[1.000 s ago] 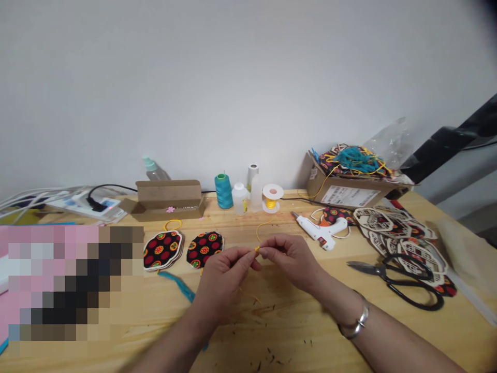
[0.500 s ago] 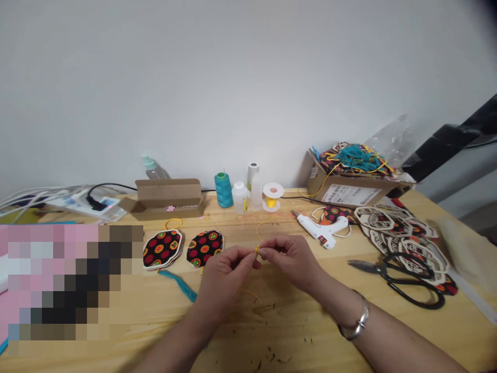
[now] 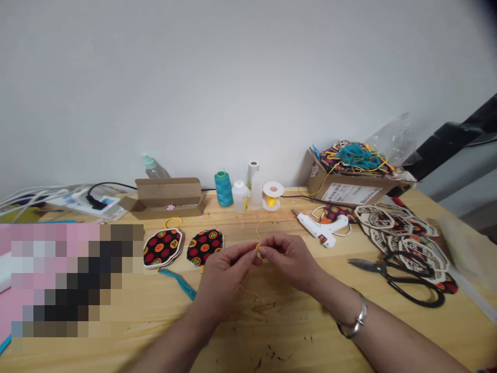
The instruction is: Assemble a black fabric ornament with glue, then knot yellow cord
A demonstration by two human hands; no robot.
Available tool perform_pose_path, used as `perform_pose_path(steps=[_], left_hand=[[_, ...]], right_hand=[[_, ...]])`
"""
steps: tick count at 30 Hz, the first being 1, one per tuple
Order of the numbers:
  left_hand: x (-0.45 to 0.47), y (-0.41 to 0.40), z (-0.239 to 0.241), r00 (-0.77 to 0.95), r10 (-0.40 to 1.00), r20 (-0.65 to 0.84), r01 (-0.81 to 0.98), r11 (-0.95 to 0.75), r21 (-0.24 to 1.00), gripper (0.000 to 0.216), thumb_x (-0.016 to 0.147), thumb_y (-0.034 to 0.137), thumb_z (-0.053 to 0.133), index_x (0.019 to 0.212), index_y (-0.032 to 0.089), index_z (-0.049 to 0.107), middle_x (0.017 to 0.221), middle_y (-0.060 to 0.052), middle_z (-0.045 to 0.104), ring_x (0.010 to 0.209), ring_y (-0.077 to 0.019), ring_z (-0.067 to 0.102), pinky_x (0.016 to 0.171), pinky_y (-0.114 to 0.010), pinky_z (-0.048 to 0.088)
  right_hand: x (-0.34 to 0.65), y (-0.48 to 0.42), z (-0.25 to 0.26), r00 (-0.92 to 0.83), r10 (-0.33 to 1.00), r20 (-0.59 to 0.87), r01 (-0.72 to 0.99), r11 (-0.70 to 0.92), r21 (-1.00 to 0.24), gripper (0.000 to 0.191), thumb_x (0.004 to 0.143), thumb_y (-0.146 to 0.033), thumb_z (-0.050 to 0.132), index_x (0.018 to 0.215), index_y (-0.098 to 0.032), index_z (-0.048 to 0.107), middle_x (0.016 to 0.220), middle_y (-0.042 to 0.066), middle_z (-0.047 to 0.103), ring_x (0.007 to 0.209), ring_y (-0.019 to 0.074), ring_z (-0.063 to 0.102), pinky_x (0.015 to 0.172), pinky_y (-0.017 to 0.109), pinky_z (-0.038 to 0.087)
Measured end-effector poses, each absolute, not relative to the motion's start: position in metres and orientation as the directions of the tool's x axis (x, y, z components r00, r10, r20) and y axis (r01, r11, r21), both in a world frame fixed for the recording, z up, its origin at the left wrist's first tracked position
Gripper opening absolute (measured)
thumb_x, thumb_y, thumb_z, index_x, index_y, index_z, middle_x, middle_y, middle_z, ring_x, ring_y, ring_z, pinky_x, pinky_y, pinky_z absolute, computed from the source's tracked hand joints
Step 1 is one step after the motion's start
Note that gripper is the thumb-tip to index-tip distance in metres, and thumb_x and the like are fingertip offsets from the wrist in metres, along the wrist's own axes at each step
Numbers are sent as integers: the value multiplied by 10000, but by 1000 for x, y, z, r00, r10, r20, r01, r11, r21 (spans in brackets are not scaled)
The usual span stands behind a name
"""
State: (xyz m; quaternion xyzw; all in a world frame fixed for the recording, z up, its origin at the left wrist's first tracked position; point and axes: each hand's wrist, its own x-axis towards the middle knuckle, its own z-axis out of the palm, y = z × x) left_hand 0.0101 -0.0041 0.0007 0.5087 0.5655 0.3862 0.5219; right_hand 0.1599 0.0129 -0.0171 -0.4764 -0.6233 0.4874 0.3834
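Thumb and forefinger of the left hand (image 3: 225,272) are pinched on a yellow cord (image 3: 257,247), and those of the right hand (image 3: 290,260) pinch it too, the fingertips nearly meeting. Beyond the hands, the cord runs toward a spool (image 3: 272,201). Just left of the left hand lies a patterned octagonal piece (image 3: 204,246), its corner hidden by that hand, with a teal strand (image 3: 178,281) nearby. Right of the right hand are a white glue gun (image 3: 329,231) and, farther out, black-handled scissors (image 3: 381,268).

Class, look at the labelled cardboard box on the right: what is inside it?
Patterned fabric pieces, with tangled teal thread and yellow cord on top. Whatever lies deeper is covered by this pile and the cardboard walls.
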Motion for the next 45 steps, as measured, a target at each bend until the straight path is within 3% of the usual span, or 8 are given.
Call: perform_pose_path(steps=[13,17,22,26,30,39,45], left_hand=[[9,-4,1,-23,994,-104,268,107,957,109,684,251,633,729,208,723,670,5,707,671,-144,600,636,-206,430],[10,-4,0,-30,989,-144,224,147,963,104,681,251,633,720,195,711,648,4,696,586,-122,561,534,-193,390],[10,-3,-2,20,969,-246,111,243,964,88,683,248,634,703,184,690,619,23,665,417,-53,393,406,-184,264],[8,-2,-5,49,962,-270,25,269,963,117,683,275,646,734,179,688,649,18,668,399,-36,345,390,-180,234],[8,-2,-6,50,956,-288,46,285,957,144,690,288,646,754,168,692,643,13,663,389,-25,318,377,-171,209],[10,-1,-7,48,958,-281,59,278,959,156,681,296,646,740,162,698,592,10,643,388,-32,330,370,-162,209],[10,-3,-5,31,959,-282,86,279,957,151,687,290,645,732,156,699,449,47,524,383,-37,304,368,-159,193]], right_hand=[[159,12,-16,-213,977,16,209,62,-976,106,726,-240,589,701,-167,662,669,10,676,615,121,585,581,223,437],[158,11,-15,-197,980,19,210,61,-976,90,711,-222,590,696,-157,652,667,20,673,611,125,584,579,230,446],[158,10,-13,-237,971,43,188,89,-978,84,723,-187,566,697,-156,640,673,15,676,623,120,600,587,225,458],[157,9,-12,-230,973,14,148,49,-988,64,708,-185,584,712,-148,637,683,21,682,636,123,617,593,226,472],[156,10,-15,-220,975,-9,115,17,-993,71,692,-203,609,727,-147,637,691,24,683,645,128,626,599,232,479],[158,13,-16,-232,973,16,195,63,-979,87,723,-188,575,704,-153,652,677,19,676,638,121,604,606,227,459],[158,11,-13,-228,973,36,262,97,-960,97,729,-167,560,699,-151,650,675,15,675,624,113,588,584,214,438]])
